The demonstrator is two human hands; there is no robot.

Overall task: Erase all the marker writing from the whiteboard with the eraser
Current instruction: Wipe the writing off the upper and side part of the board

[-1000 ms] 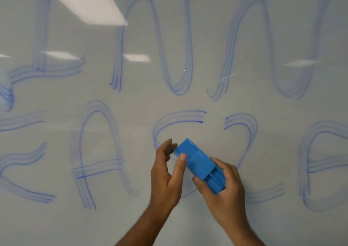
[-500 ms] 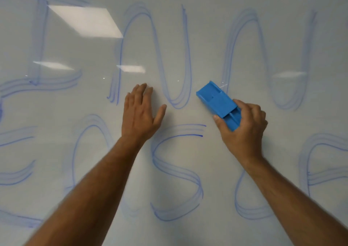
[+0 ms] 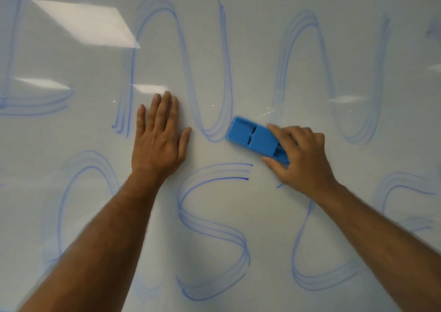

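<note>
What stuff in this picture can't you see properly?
All in the head view:
- Blue marker writing: cut off by every edge, so the words can't be read.
- Eraser: its wiping face is pressed to the whiteboard; its far end is hidden under the right hand.
- Left hand: its palm is hidden, flat on the board.
- A stroke below the right hand, mostly covered.

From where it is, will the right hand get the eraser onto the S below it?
Probably yes. The right hand grips the eraser just above the S, with bare whiteboard between them; the left hand lies flat off to the side.
</note>
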